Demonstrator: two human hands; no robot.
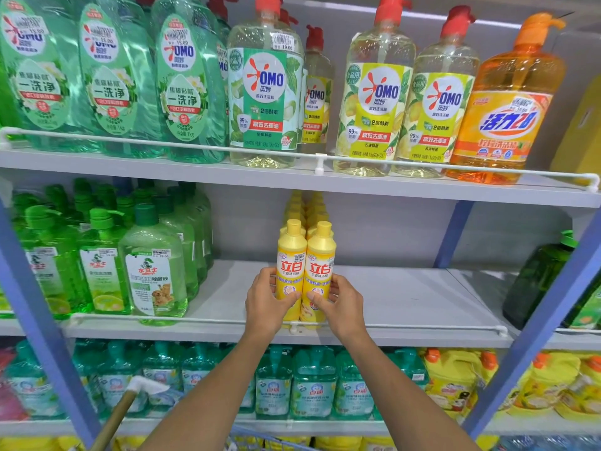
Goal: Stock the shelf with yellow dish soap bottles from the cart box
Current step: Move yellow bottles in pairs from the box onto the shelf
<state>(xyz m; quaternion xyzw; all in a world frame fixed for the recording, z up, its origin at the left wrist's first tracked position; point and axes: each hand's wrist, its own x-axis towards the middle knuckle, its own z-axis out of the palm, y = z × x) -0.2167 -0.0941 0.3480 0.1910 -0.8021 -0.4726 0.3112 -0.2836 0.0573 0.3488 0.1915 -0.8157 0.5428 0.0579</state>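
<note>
**Two front bottles going in on the middle shelf**

Both hands are at the front of the middle shelf [406, 297]. Working left to right: the green pump bottles [153, 275] stand packed on the left, then a bare strip of shelf, then my left hand [270, 299], wrapped around the left yellow dish soap bottle [290, 271]. Touching it is the right yellow dish soap bottle [320, 275], gripped by my right hand [340, 302]. Both bottles stand upright just behind the white rail [195, 318], heading two rows of yellow bottles [305, 206] that run to the back.

So two rows look filled to the front edge. How many bottles remain I cannot tell; only a blue corner of the cart [247, 441] shows, not the box.

Right of my hands the shelf lies bare as far as the dark green bottle [536, 281], so further rows have room there. Edges to mind: the rail in front, which bottles must clear, and the upper shelf [227, 174] overhead, well above the caps.
</note>
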